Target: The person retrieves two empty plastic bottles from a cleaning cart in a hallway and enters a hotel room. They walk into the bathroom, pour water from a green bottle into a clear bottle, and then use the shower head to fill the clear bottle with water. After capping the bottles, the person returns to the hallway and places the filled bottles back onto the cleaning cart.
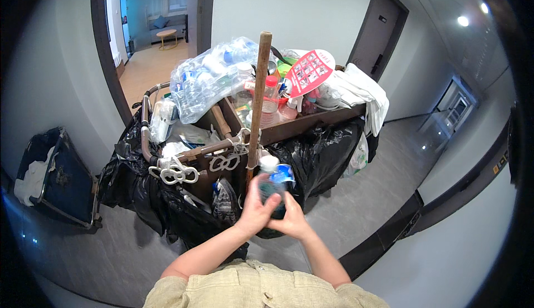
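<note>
Both my hands hold plastic bottles in front of a loaded housekeeping cart. My left hand (259, 208) is around a clear bottle with a white cap (269, 164), somewhat blurred. My right hand (293, 218) is against a bottle with a blue label (283, 173), close beside the first. Just beyond my hands stands an upright wooden pole (260, 87). On the cart lies a clear plastic bag of empty bottles (208, 78), left of a brown compartment box (313, 123) with a red-capped bottle (270, 93) and spray bottles in it.
Black garbage bags (321, 153) hang from the cart, and white cloths (361, 91) drape over its right end. A dark blue laundry bin (66, 183) with white linen stands at the left. An open doorway lies behind the cart; a dark door (377, 28) is at the upper right.
</note>
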{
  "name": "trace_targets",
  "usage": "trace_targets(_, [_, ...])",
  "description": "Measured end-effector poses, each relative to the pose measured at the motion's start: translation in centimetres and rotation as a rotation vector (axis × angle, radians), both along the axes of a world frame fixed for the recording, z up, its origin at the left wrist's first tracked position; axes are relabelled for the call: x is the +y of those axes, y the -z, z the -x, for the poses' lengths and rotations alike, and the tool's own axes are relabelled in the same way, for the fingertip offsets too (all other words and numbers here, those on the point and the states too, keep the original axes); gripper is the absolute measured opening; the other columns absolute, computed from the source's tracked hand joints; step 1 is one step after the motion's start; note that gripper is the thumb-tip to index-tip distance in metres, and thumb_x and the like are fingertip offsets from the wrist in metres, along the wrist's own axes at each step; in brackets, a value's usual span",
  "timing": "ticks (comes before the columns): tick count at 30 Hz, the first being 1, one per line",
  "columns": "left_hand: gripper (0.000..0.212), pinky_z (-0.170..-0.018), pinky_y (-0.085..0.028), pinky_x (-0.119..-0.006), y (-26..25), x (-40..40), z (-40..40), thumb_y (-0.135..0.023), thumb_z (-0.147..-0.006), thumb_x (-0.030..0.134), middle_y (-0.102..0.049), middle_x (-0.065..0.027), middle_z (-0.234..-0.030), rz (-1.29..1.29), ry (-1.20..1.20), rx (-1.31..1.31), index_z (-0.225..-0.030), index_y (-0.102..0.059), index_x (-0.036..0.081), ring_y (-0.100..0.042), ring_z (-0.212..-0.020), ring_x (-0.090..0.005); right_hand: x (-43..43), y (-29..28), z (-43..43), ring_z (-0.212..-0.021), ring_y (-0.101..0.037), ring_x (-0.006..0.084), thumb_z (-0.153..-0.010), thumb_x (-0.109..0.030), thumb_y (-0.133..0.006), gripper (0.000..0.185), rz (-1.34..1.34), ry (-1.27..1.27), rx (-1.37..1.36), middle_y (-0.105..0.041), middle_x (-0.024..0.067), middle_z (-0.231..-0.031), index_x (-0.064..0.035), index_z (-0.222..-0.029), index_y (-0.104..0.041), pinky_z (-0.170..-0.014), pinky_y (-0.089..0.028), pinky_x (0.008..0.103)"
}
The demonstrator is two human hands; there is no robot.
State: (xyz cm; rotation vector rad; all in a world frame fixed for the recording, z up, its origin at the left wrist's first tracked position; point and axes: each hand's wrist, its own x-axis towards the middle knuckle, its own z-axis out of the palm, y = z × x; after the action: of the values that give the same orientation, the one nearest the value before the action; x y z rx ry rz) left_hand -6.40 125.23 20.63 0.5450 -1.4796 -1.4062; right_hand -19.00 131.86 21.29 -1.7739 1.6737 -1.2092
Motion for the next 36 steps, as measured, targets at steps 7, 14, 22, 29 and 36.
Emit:
trace_targets(7, [0.028,-0.080,-0.048,-0.027,-7.7,-9.0,-1.8,-0.059,-0.086,0.006,-0.060,-0.0055,-0.098,0.169,-0.152,0.087,-0.114,-0.056,0.002,-0.057,-0.089,-0.0122,1.0,5.4,3.1,-0.081,-0.062,0.0164,-0.061,-0.001,-0.077,0.055,0.171,0.320,-0.646,-0.063,0.0057,-0.093,-0.0019,-0.111,-0.055,-0.078,-0.049,0.0303])
trace_targets(14, [0.036,-0.057,-0.048,-0.029,-10.9,-21.3,1.8,-0.074,-0.077,0.032,-0.062,-0.0072,-0.065,0.494,-0.302,-0.585,-0.103,-0.067,0.007,-0.058,-0.056,-0.0140,1.1,4.3,3.5,-0.088,-0.058,0.0161,-0.060,-0.010,-0.080,0.058,0.187,0.352,-0.709,-0.061,0.0047,-0.099,-0.0018,-0.111,-0.055,-0.083,-0.046,0.0306])
trace_targets(22, [0.061,-0.072,-0.050,-0.038,-14.3,-21.3,5.2,-0.078,-0.066,0.048,-0.066,-0.0125,-0.090,0.675,-0.195,-0.690,-0.110,-0.063,0.009,-0.065,-0.085,-0.0237,2.8,3.4,4.7,-0.083,-0.059,0.0157,-0.060,-0.008,-0.079,0.058,0.247,0.455,-0.722,-0.062,0.0048,-0.094,-0.0021,-0.112,-0.054,-0.079,-0.047,0.0304])
trace_targets(29, [0.032,-0.067,-0.050,-0.029,-15.1,-22.1,6.9,-0.077,-0.072,0.031,-0.067,-0.0074,-0.076,0.501,-0.199,-0.337,-0.091,-0.070,0.006,-0.063,-0.071,-0.0131,1.1,1.7,5.4,-0.085,-0.060,0.0171,-0.061,-0.009,-0.081,0.059,0.287,0.467,-0.546,-0.062,0.0072,-0.094,-0.0009,-0.112,-0.052,-0.079,-0.048,0.0310])
trace_targets(36, [0.032,-0.072,-0.049,-0.022,-23.8,-23.9,0.8,-0.074,-0.079,0.019,-0.067,-0.0049,-0.090,0.502,-0.263,0.352,-0.105,-0.067,0.001,-0.059,-0.077,-0.0081,-8.2,-6.6,3.7,-0.094,-0.060,0.0179,-0.064,-0.002,-0.081,0.062,0.682,0.252,-0.617,-0.061,0.0104,-0.104,-0.0011,-0.117,-0.049,-0.084,-0.049,0.0310])
